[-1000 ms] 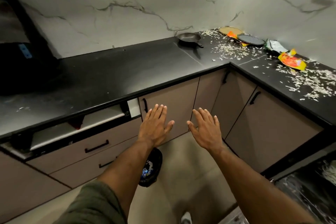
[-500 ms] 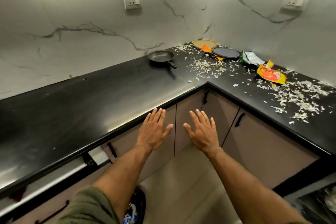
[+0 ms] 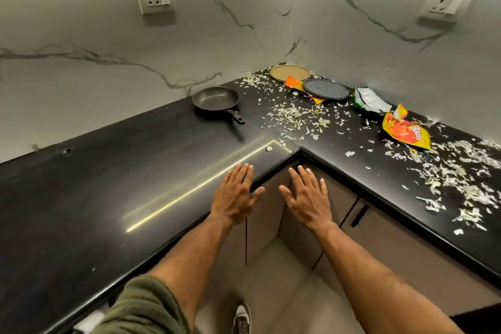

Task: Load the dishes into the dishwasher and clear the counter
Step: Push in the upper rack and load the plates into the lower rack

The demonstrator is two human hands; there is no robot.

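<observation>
We see our left hand (image 3: 235, 196) and right hand (image 3: 307, 197) stretched flat with straight fingers, grasping nothing, near the inner corner of the black counter (image 3: 108, 184). The frying pan (image 3: 216, 100) stands by the wall. The tan plate (image 3: 289, 72) and dark plate (image 3: 326, 88) lie in the far corner, among white scraps (image 3: 295, 116) and snack wrappers (image 3: 406, 133).

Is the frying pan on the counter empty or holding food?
Empty: the frying pan sits upright on the counter, its dark inside bare.
</observation>
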